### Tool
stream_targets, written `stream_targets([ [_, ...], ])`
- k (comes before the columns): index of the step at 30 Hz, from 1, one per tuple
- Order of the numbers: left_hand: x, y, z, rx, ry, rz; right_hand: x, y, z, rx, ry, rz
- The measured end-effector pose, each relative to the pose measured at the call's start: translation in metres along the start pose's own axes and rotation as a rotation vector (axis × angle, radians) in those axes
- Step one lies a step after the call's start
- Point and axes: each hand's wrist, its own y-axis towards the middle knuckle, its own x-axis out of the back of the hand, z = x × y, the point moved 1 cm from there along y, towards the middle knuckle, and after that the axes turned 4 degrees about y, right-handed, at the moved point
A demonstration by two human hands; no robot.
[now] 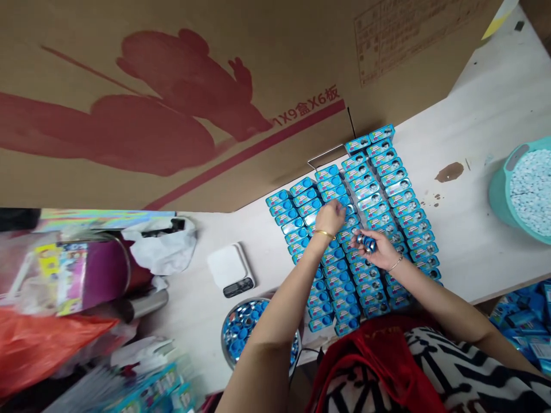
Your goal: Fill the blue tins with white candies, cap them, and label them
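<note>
Rows of small blue tins [372,205] stand packed side by side on the white table. Some show a round blue recess at one end, others a round piece with a dark picture. My left hand [330,218] reaches over the middle rows, its fingertips pinched down at one tin; what lies between them is hidden. My right hand [379,250], palm up above the rows, is curled around several small round blue-and-silver caps [367,243]. Below my left forearm, a round metal bowl [223,338] holds many similar blue round caps [243,331].
A large brown carton [275,51] stands behind the rows. Left of them are a white digital scale [230,267], plastic bags [166,246] and a red bag [43,350]. At right are a turquoise bucket [501,192] of white pellets and a heap of blue tins [523,321].
</note>
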Motion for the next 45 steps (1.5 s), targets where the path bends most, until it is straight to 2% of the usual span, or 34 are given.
stream_targets([
  [5,0.007,0.030,-0.009,0.115,0.235,0.200,0.008,-0.005,0.002,0.070,-0.088,0.010],
  [9,0.011,0.046,-0.010,0.155,0.325,0.323,0.009,-0.005,0.004,0.182,-0.216,-0.009],
  [12,0.012,0.043,-0.010,0.167,0.349,0.297,0.006,-0.007,0.005,0.244,-0.271,-0.013],
  [14,0.011,0.029,-0.012,0.121,0.326,0.186,0.005,-0.009,0.006,0.259,-0.272,-0.015],
  [16,0.007,0.007,-0.012,-0.020,0.177,0.081,0.005,-0.011,0.006,0.269,-0.259,-0.002],
  [17,0.004,-0.006,-0.012,-0.123,0.044,0.073,0.005,-0.013,0.005,0.275,-0.255,0.009],
  [19,-0.005,-0.032,-0.009,-0.309,-0.281,0.162,0.007,-0.015,0.004,0.285,-0.255,0.028],
  [21,-0.015,-0.056,-0.005,-0.386,-0.570,0.286,0.009,-0.017,0.000,0.283,-0.261,0.031],
  [23,-0.025,-0.072,-0.001,-0.343,-0.753,0.311,0.009,-0.018,-0.004,0.268,-0.256,0.014],
  [25,-0.034,-0.080,0.002,-0.268,-0.846,0.260,0.009,-0.017,-0.008,0.249,-0.241,-0.007],
  [28,-0.040,-0.076,0.005,-0.167,-0.892,0.186,0.009,-0.016,-0.011,0.281,-0.225,-0.011],
  [30,-0.037,-0.063,0.006,-0.077,-0.813,0.093,0.010,-0.015,-0.009,0.317,-0.212,-0.004],
  [33,-0.027,-0.037,0.005,0.034,-0.450,-0.017,0.014,-0.014,-0.006,0.306,-0.153,-0.005],
  [35,-0.021,-0.020,0.001,0.071,-0.171,0.026,0.016,-0.014,-0.004,0.272,-0.102,0.010],
  [38,-0.015,0.000,-0.005,0.122,0.105,0.185,0.020,-0.016,-0.002,0.242,-0.064,0.059],
  [41,-0.011,0.015,-0.007,0.153,0.250,0.292,0.022,-0.017,0.000,0.248,-0.089,0.083],
  [45,-0.009,0.018,-0.005,0.182,0.316,0.306,0.023,-0.018,0.000,0.253,-0.139,0.042],
])
